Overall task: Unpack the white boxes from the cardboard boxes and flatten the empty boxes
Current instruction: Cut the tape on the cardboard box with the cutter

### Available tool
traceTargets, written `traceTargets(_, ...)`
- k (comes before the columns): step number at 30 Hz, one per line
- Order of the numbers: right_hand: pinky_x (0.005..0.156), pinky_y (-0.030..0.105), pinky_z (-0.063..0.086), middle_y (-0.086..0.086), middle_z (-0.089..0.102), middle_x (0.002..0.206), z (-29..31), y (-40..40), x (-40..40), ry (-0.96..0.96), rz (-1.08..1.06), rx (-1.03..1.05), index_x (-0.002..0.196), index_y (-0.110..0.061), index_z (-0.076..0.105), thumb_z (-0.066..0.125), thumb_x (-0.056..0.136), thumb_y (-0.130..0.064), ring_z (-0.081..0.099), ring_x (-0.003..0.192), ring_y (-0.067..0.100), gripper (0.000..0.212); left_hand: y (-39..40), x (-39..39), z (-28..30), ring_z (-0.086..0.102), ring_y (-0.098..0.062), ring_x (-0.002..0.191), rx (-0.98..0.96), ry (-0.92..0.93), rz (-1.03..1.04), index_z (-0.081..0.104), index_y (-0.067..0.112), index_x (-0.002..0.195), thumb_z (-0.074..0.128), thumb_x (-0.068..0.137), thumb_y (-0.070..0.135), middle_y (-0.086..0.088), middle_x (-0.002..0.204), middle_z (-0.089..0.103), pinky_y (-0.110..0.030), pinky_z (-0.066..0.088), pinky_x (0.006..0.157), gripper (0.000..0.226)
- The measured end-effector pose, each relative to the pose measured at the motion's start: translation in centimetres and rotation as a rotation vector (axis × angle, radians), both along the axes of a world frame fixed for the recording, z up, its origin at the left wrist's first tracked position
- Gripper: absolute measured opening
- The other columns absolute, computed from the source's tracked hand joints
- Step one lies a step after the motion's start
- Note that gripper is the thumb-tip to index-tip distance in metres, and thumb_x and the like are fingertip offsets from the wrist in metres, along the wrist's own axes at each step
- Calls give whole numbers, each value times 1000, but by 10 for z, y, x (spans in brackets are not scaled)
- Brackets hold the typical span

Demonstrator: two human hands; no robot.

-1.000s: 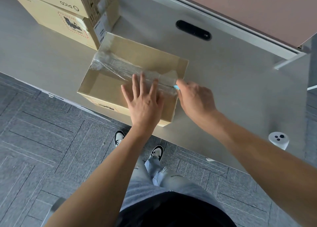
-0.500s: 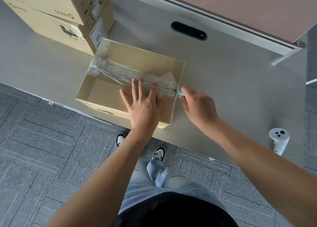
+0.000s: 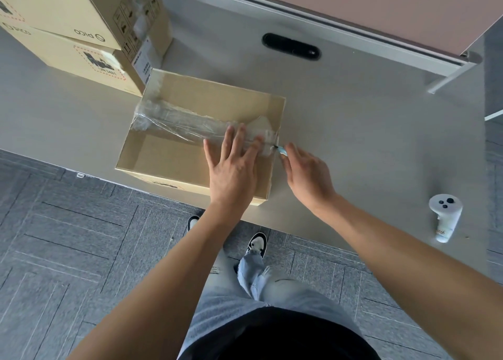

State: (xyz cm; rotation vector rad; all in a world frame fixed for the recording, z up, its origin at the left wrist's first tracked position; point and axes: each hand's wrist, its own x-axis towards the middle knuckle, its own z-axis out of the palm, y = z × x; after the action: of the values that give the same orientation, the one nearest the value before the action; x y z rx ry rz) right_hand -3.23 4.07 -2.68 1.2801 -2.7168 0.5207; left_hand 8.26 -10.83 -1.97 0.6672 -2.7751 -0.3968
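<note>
Cardboard box (image 3: 190, 131): lies on the grey desk (image 3: 353, 131) at its near edge, one near corner poking a little over the floor side. The face turned up is plain brown, with a band of clear, wrinkled tape (image 3: 174, 124) running left to right across its middle.
Left hand (image 3: 234, 166): laid flat on the right part of the box, fingers straight and spread, the tips resting on the tape band.
Right hand (image 3: 307, 174): just beside the box's right edge, fingers curled round a small light-blue cutter (image 3: 281, 150); only its tip shows, touching the tape end at that edge. How much of the tool sits inside the palm I cannot tell.
Stacked cartons (image 3: 76, 30): two closed brown cartons, one on top of the other, at the far left of the desk, printed labels and a red dashed mark on their sides. The lower one's near right corner is just beside the far left corner of the taped box.
White boxes: I can see none of them from here; all cartons are closed.
White controller (image 3: 445, 215): lies at the right on the desk near its near edge, well apart from the box, three dark buttons on its round head.
Cable slot (image 3: 291, 46): a dark oval opening in the desk top, far side, beyond the box.
Floor (image 3: 68, 237): grey carpet tiles; the person's jeans and black-and-white shoes show below the desk edge.
</note>
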Motion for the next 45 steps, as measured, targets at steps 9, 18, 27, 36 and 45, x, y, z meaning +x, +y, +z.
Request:
traceTargets(9, 54, 38, 42, 12, 65, 86, -23, -7, 7, -244, -28, -153, 106, -5, 52, 54, 103, -20, 60, 70, 38, 16, 1, 0, 2, 24, -27, 156, 0, -65, 3, 49, 36, 150, 28, 101, 27, -6, 165, 35, -70, 14, 120, 53)
traceTargets(18, 57, 40, 47, 11, 66, 88, -29, -12, 11, -345, -35, -208, 111, -8, 51, 52, 100, -26, 62, 73, 35, 21, 3, -1, 2, 23, -26, 156, -7, -82, 16, 49, 37, 150, 27, 101, 28, -5, 165, 34, -70, 15, 120, 54)
traceTargets(27, 54, 39, 52, 8, 71, 74, -66, 22, 34, -530, -420, -157, 94, -14, 62, 60, 100, -33, 66, 63, 33, 19, 1, -1, 10, 24, -26, 156, 6, -128, 4, 47, 37, 151, 25, 97, 27, -4, 166, 33, -69, 14, 121, 59)
traceTargets(36, 55, 35, 45, 7, 60, 77, 11, -40, -32, -977, -606, -631, 96, -12, 54, 51, 102, -38, 58, 60, 17, 28, -16, -12, 13, 36, -35, 147, -61, -93, -55, 51, 21, 140, 37, 92, 33, -17, 154, 45, -65, 19, 122, 51)
traceTargets(45, 52, 25, 48, 7, 63, 80, 29, -71, -45, -1106, -633, -736, 99, -10, 57, 49, 104, -26, 59, 59, 16, 18, -15, -11, 7, 31, -32, 152, -54, -77, -51, 54, 18, 144, 40, 96, 35, -13, 160, 41, -64, 19, 122, 53)
